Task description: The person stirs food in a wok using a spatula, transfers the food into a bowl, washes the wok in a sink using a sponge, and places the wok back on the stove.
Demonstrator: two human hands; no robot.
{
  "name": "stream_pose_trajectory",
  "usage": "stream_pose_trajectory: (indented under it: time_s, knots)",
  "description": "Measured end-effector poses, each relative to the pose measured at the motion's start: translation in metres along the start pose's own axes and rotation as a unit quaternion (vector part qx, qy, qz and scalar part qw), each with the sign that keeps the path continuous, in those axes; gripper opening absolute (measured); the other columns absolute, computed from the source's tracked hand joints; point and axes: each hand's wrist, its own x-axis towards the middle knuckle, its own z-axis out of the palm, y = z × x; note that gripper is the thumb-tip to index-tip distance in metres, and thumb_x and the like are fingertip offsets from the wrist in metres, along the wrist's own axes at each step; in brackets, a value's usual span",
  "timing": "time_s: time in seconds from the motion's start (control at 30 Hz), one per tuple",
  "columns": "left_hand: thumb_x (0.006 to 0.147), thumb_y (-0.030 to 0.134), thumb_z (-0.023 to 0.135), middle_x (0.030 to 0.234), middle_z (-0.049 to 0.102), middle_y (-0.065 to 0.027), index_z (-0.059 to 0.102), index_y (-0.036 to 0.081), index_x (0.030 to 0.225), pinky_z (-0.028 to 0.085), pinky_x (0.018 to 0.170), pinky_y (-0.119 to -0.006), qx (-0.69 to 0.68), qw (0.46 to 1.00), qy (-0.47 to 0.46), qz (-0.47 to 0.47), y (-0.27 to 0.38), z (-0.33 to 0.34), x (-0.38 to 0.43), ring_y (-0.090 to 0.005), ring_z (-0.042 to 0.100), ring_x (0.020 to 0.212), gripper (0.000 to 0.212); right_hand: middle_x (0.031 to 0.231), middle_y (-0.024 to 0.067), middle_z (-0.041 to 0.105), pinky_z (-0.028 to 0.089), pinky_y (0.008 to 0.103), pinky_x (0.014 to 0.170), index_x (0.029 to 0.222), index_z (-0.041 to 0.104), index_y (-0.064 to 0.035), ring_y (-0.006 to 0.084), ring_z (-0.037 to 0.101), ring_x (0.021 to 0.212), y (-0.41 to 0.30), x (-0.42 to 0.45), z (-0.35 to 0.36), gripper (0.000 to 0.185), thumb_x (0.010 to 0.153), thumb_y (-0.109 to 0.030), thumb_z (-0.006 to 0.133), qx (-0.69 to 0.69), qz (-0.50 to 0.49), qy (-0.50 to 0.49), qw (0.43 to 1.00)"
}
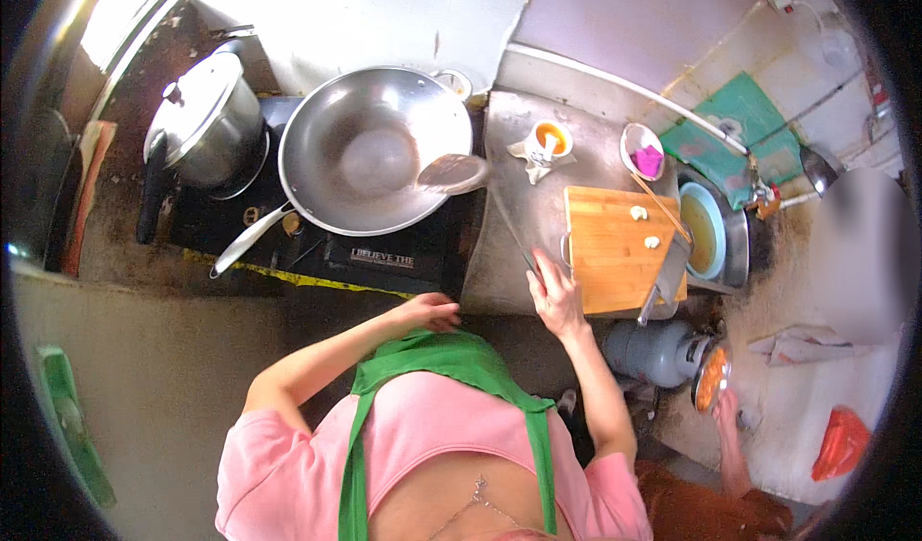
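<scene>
My right hand (556,292) grips the thin handle of a wok spatula (454,173). Its dark, slightly blurred blade lies over the right rim of a large steel wok (378,155) on the stove. No food shows inside the wok, whose base is browned. My left hand (430,312) hangs in front of the green apron (439,357), fingers loosely bent, with nothing visible in it. Just right of my right hand is a wooden cutting board (601,267). Two white pieces, perhaps garlic cloves (638,213), sit on it, and a cleaver (673,267) lies across its right edge.
A lidded steel pot (209,126) stands left of the wok. Behind the board are a cup of orange liquid (553,137) and a bowl with something purple (642,152). A blue basin (702,231) holds liquid. Another person's hand (727,405) touches a dish of orange pieces (713,380) near a gas cylinder (648,353).
</scene>
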Motion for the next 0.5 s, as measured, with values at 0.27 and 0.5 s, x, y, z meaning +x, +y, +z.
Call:
stream_pose_trajectory:
  time_s: [0.27,0.5]
  knots:
    - [0.086,0.030,0.054,0.095,0.061,-0.0086,0.050,0.004,0.106,0.046,0.075,-0.030,-0.066,0.945,0.319,0.013,-0.051,-0.034,-0.124,-0.0163,0.059,0.083,0.033,0.073,0.0130,0.055,0.049,0.0408,0.051,0.119,0.048,-0.0130,0.0322,0.057,0.056,0.081,0.044,0.025,0.042,0.079,-0.017,0.058,-0.084,-0.119,-0.099,0.984]
    - [0.085,0.028,0.056,0.094,0.060,-0.0100,0.049,0.003,0.108,0.047,0.072,-0.029,-0.093,0.920,0.378,0.049,-0.055,-0.022,-0.148,-0.0168,0.059,0.083,0.035,0.076,0.0113,0.056,0.048,0.0388,0.054,0.116,0.049,-0.0121,0.0309,0.058,0.063,0.091,0.055,0.040,0.041,0.076,-0.012,0.059,-0.080,-0.122,-0.098,0.985]
